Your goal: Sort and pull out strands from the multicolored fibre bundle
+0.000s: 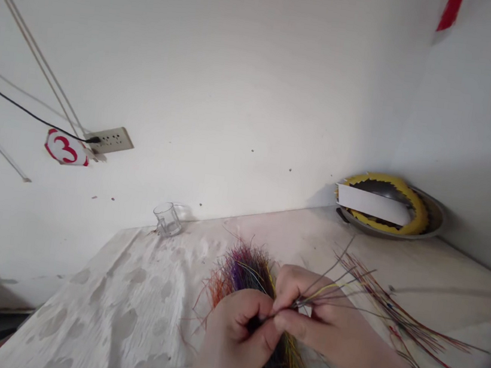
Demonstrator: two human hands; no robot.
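Observation:
My left hand [238,334] and my right hand [317,311] meet fingertip to fingertip, both closed in a pinch. A few thin grey and yellow strands [326,286] fan out from the fingers of my right hand. The pinched part itself is mostly covered by my fingers. Beneath and behind both hands lies a thick bundle of thin coloured strands [246,268], orange, purple, dark green and yellow. To the right, under my right forearm, more loose reddish-brown strands [408,320] are spread on the table. Whether they are wire or fibre I cannot tell.
A patterned cloth [120,312] covers the table's left part. Near the wall stands a clear glass mug [167,219]. A metal bowl [436,218] with a yellow toothed ring [420,210] and white card [373,204] is at the back right. A power socket [113,140] is on the wall.

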